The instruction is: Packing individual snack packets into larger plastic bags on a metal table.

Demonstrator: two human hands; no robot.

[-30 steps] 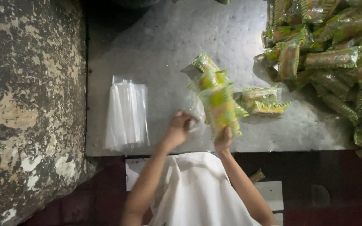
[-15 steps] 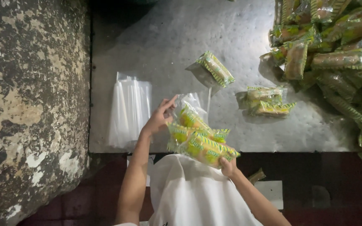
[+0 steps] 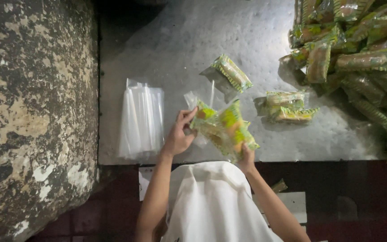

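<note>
Just above the table [image 3: 171,40] edge — clear bag [image 3: 222,127] stuffed with green-and-yellow packets, glossy, crinkled, tilted. Left hand [image 3: 178,136] pinching its open top corner, right hand [image 3: 247,159] closed under its lower end. Nearby: flat stack of empty bags [image 3: 142,118], loose packets [image 3: 287,105], heaped pile [image 3: 359,54] far right.

The filled bag [image 3: 224,130] shows clear film over green, yellow and orange packets. The single packet [image 3: 232,72] is green with a yellow-striped edge, as are the two packets [image 3: 290,106] beside it and the heap [image 3: 359,58] (glossy green, yellow bands). The stack of empty bags [image 3: 141,120] is clear-white; the tabletop [image 3: 193,40] is speckled grey; the wall [image 3: 32,112] is blotched grey and cream.
</note>
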